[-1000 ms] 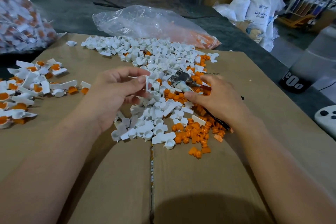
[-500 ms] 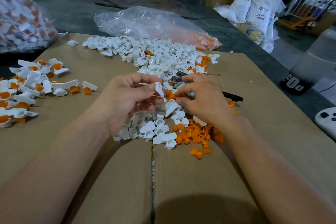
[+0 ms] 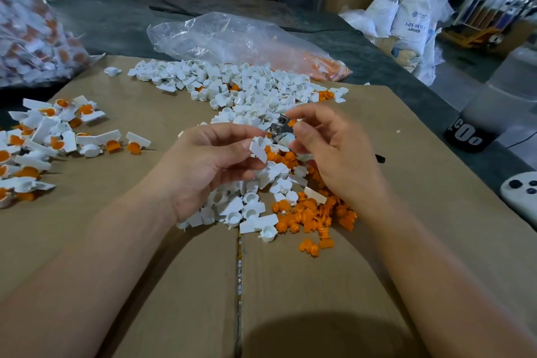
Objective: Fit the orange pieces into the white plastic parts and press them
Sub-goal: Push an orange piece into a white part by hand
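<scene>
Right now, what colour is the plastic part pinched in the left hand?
White, seen clearly in the head view: the plastic part in the left hand.

White plastic parts (image 3: 250,90) and orange pieces (image 3: 313,212) lay on plain brown cardboard (image 3: 174,285); white-and-orange assemblies (image 3: 52,136) occupied its left edge.

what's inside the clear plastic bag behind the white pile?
The clear plastic bag lies mostly flat and empty-looking; orange pieces show through its right end. The crinkled film blurs them, so no count or exact shape.
</scene>
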